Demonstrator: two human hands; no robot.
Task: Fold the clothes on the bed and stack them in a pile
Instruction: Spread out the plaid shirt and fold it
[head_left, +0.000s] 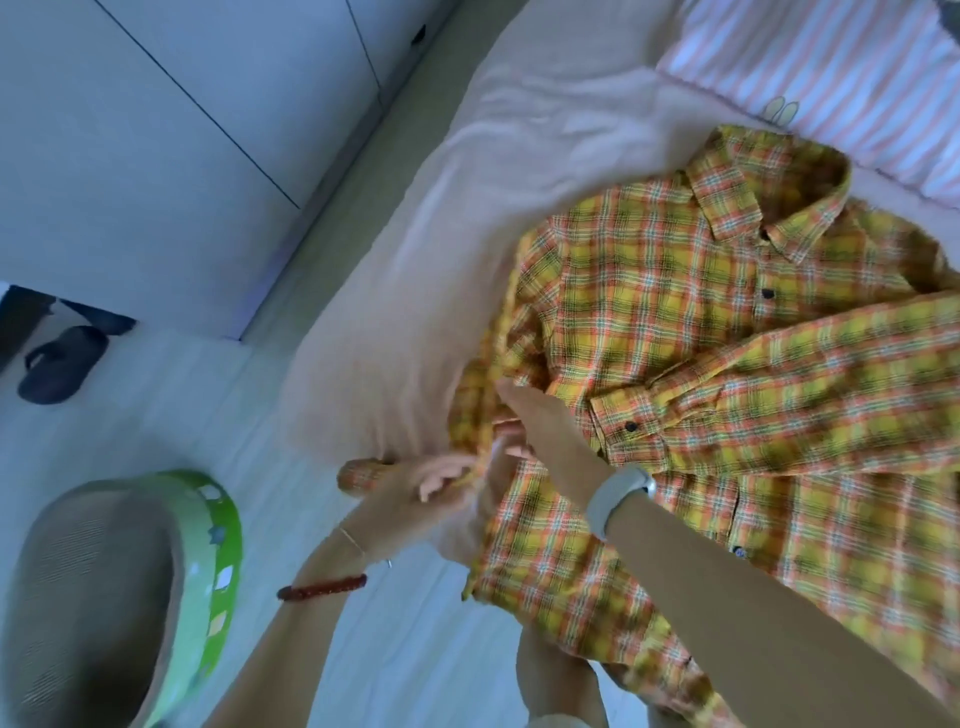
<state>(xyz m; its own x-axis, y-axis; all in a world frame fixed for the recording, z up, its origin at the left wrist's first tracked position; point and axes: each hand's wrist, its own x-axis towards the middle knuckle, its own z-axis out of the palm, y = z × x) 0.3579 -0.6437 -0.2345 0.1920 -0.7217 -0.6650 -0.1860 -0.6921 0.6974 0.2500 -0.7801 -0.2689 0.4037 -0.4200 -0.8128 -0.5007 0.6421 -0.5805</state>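
Nothing to read here — not one word, number or brand on anything in front of me. The plaid shirt (727, 338) under my hands shows only its checks and dark buttons; a small dark patch sits on its front panel, below the cuff, too blurred to make out. Beyond the shirt's collar, the striped pillow (831, 73) carries a little rabbit-ear drawing, no lettering. Left of the shirt, down on the floor, the green-rimmed basket (208, 561) has pale shapes along its band — pictures, not letters.
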